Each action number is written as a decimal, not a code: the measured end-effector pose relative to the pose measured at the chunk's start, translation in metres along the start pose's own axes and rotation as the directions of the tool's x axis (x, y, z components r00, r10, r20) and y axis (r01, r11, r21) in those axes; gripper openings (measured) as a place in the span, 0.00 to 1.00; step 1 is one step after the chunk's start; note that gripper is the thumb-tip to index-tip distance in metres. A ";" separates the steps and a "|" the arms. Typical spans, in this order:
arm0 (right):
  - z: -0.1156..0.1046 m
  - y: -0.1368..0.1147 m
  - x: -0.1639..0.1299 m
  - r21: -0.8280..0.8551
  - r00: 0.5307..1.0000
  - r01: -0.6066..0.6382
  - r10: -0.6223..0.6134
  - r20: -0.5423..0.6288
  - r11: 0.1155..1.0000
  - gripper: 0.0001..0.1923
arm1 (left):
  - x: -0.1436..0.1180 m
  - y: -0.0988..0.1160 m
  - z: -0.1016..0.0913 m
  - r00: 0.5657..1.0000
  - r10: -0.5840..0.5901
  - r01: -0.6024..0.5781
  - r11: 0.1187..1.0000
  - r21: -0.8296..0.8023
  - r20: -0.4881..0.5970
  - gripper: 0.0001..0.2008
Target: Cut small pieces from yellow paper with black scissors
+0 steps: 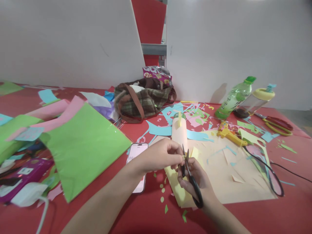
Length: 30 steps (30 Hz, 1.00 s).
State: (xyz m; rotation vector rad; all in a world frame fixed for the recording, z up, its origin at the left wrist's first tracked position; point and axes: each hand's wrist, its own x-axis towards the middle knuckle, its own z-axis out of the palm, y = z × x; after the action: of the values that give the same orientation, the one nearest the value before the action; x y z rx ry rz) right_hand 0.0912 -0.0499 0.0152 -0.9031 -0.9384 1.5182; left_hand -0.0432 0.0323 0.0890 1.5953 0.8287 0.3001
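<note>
My right hand (197, 175) is closed around the black handles of a pair of scissors (195, 188), whose blades point up and away and stand slightly apart. Close to the blades, my left hand (172, 154) pinches a small yellowish piece of paper (183, 157), mostly hidden by the fingers. Just beyond both hands lies a pale pink paper-wrapped cylinder (179, 130) with a green end and a yellow strip on it. Under the right hand are yellow paper sheets (179, 190). A phone (138, 151) with a lit screen lies partly beneath my left forearm.
Green paper (90, 146) and a purple power strip (26, 174) lie left. A plaid bag (153, 100) stands behind. To the right are a yellow glue gun (229, 135) with a cable, a green bottle (234, 99), a clear cup (255, 102) and red-and-yellow-handled scissors (278, 125). Paper scraps litter the red table.
</note>
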 end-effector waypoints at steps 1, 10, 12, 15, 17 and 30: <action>0.000 0.000 0.000 -0.001 1.000 0.003 -0.003 0.002 1.000 0.14 | 0.000 0.000 0.000 1.000 -0.003 0.003 1.000 0.002 -0.002 0.05; 0.001 -0.002 -0.001 -0.028 1.000 -0.006 0.007 0.021 1.000 0.14 | -0.001 0.002 -0.001 1.000 0.003 -0.003 0.999 0.047 -0.009 0.06; 0.001 -0.003 -0.001 -0.052 1.000 -0.012 0.013 0.022 0.999 0.14 | -0.001 0.001 -0.002 1.000 -0.004 0.005 0.998 0.068 -0.016 0.06; 0.002 -0.005 -0.001 -0.081 1.000 -0.012 0.013 0.020 0.997 0.13 | -0.002 0.001 -0.002 0.999 -0.017 0.020 0.995 0.097 -0.032 0.06; 0.002 -0.005 -0.001 -0.085 1.000 -0.011 0.012 0.018 0.996 0.12 | -0.002 0.002 -0.003 0.999 -0.017 0.022 0.993 0.114 -0.039 0.06; 0.004 -0.004 -0.001 -0.120 0.996 -0.072 0.066 -0.056 0.990 0.14 | -0.004 0.007 -0.008 0.998 -0.063 0.066 0.978 0.196 -0.024 0.06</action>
State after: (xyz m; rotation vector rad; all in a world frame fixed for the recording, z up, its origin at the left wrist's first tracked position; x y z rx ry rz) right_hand 0.0887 -0.0506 0.0204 -1.0673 -0.9789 1.5012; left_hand -0.0490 0.0357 0.0982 1.7470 0.9456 0.1908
